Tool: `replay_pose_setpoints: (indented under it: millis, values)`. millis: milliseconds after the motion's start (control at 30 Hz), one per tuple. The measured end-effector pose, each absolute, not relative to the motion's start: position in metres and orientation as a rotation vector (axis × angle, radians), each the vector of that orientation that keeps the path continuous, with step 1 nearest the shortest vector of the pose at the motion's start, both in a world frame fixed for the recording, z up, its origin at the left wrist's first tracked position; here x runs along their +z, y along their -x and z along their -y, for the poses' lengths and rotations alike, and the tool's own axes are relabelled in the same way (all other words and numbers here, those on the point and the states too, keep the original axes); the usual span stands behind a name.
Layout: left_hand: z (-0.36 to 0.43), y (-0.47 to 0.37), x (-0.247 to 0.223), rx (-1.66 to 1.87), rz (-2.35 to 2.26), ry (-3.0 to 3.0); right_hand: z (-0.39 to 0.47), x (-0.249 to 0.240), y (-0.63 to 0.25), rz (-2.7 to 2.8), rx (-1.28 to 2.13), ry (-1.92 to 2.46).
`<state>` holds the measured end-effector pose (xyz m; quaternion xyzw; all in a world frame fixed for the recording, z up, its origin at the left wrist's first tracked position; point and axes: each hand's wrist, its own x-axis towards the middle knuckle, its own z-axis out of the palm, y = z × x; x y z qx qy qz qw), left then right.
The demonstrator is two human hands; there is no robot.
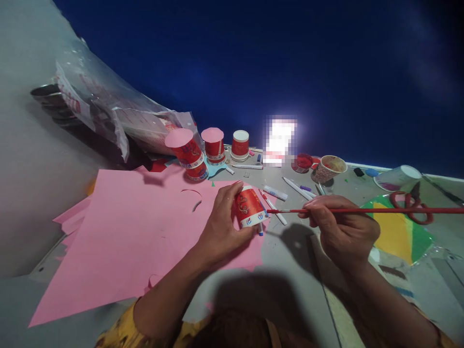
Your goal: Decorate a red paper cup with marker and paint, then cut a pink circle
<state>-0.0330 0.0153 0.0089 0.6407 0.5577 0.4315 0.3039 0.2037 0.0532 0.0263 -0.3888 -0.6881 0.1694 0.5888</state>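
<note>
Fingers of the left hand (220,220), reaching in from the person's seven o'clock, curl around a tilted red cup (248,206) at twelve; the right hand (342,234), in from five, pinches a red brush (382,210), tip at the cup's three-o'clock edge. Pink paper (126,232) covers the grey table (279,253) toward nine, a grey wall (21,169) at ten

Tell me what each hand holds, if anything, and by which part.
The left hand holds a round red-and-white paper cup around its side. The right hand holds a long, thin red paintbrush by its handle, toward the bristle end.
</note>
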Motion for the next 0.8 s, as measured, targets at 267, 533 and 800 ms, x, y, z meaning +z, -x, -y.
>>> replay_pose_setpoints:
  millis: [267, 533, 800]
  values:
    - [-0.0151, 0.0336, 0.0064, 1.145, -1.467, -1.730, -0.0538, 0.0252, -0.2024, 1.609, 0.391, 0.885]
    - [-0.0158, 0.0328, 0.0085, 1.135, -1.490, -1.761, -0.0538, 0.0261, -0.2034, 1.632, 0.374, 0.886]
    - [-0.0149, 0.0325, 0.0080, 1.139, -1.482, -1.751, -0.0525, 0.0269, -0.2028, 1.691, 0.423, 0.853]
